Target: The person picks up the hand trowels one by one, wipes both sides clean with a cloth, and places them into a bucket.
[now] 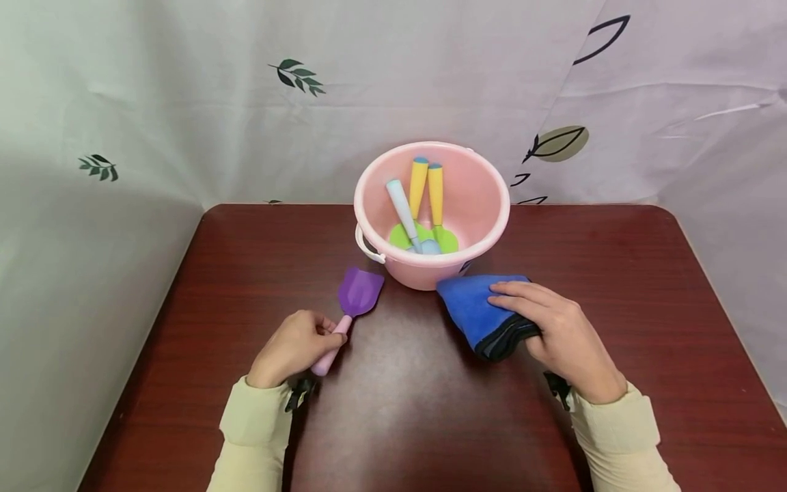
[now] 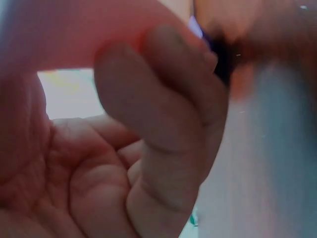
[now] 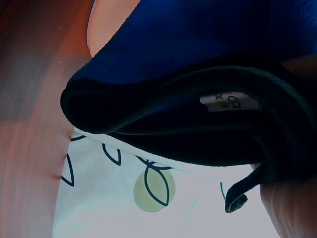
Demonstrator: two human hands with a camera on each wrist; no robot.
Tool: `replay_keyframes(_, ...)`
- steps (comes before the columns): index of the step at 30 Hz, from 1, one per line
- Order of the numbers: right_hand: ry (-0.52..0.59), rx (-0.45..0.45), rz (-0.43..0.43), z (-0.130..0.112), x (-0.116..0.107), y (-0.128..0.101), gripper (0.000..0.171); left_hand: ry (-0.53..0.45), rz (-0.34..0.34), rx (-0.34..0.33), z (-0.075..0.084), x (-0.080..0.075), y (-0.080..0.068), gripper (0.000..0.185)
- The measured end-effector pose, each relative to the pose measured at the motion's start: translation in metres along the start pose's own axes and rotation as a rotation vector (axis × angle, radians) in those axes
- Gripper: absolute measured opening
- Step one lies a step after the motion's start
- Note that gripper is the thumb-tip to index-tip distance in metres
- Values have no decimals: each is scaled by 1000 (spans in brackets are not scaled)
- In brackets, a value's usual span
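Observation:
My left hand (image 1: 299, 347) pinches the pink handle (image 1: 332, 348) of a toy shovel with a purple blade (image 1: 359, 290), left of centre on the table. In the left wrist view, curled fingers (image 2: 163, 114) press against the handle, which is blurred. On the right, my right hand (image 1: 568, 335) grips a folded blue cloth (image 1: 476, 307) with black edging, fingers on top and the thumb hidden. The cloth's folded layers and a small white label (image 3: 230, 101) show in the right wrist view. One corner of the cloth lies close to the bucket's base.
A pink bucket (image 1: 492, 232) with a white handle (image 1: 369, 247) stands at the table's back. Inside are two yellow-handled tools (image 1: 418, 188) with green ends and a pale blue tool (image 1: 401, 208). Behind the dark red table (image 1: 418, 410) hangs a leaf-patterned white cloth (image 1: 393, 68).

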State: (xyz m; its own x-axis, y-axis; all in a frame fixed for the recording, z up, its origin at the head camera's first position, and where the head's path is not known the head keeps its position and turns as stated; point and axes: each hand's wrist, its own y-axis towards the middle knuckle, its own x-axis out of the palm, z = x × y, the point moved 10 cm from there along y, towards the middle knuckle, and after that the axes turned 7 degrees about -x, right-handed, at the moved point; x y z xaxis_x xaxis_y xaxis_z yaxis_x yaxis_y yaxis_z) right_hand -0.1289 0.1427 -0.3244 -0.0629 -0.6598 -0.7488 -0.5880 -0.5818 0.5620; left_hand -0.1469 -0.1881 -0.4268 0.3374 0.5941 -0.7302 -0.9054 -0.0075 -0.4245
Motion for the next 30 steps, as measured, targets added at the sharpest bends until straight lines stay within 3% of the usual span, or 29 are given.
replay_keyframes(4, 2, 4, 1, 0, 0, 0, 75, 40, -26, 43, 9, -1, -10, 9)
replay_keyframes(9, 14, 9, -12, -2, 1, 0, 75, 89, -44, 154, 25, 1, -21, 4)
replay_keyframes(16, 29, -35, 43, -11, -2, 2, 72, 97, -47, 285, 46, 8, -30, 4)
replay_keyframes(25, 78, -123, 114, -21, -4, 6, 56, 93, -47, 339, 59, 13, -36, 8)
replay_keyframes(30, 96, -162, 134, -27, -4, 8, 57, 125, -28, 382, 69, 17, -37, 9)
